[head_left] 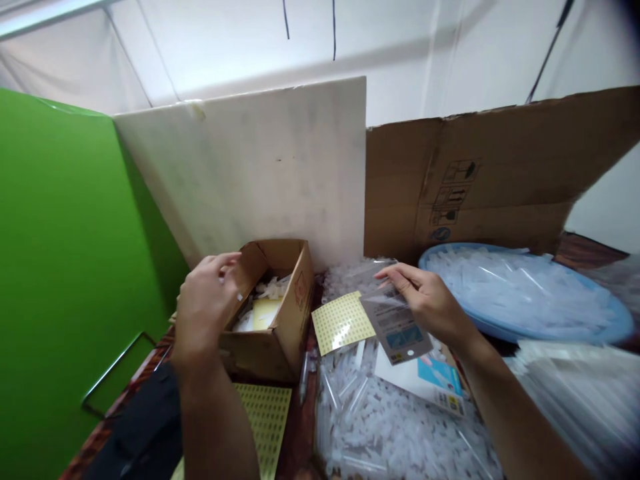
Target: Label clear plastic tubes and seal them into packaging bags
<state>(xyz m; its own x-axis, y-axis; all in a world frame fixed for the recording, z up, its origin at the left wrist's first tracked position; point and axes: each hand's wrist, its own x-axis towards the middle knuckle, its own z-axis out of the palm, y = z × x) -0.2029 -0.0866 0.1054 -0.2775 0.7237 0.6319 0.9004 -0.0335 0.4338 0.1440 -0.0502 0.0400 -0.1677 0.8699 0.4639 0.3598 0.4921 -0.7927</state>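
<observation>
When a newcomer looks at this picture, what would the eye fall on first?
Probably the bright green panel at the left edge. Next, the blue basin at right, heaped with translucent pieces, and the right hand holding a grey printed card just right of centre.

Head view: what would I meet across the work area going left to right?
Green panel, left hand, open cardboard box, upper yellow sheet, gray packet in the right hand, blue basin.

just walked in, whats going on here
The person's right hand holds a grey printed packet above loose translucent pieces, next to a yellow patterned sheet. The left hand is raised near an open cardboard box; whether it pinches anything is unclear. A heaped blue basin sits at the right.
</observation>
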